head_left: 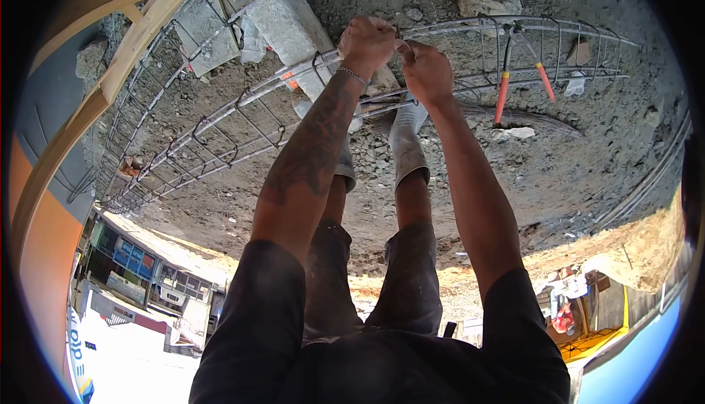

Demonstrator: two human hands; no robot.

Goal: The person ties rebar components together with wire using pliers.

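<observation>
Now our left hand [367, 42] and right hand [427, 73] meet, both pinching wire [400, 43] at the rebar cage's [220, 121] top edge.

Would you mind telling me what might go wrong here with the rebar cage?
The bare left hand and right hand work close together on the rebar cage; wire or bar ends may cut skin. The red-handled cutters hang on the cage and might drop if it shakes.

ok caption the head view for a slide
Left hand and right hand grip a long grey steel rebar cage on gravelly ground
</observation>
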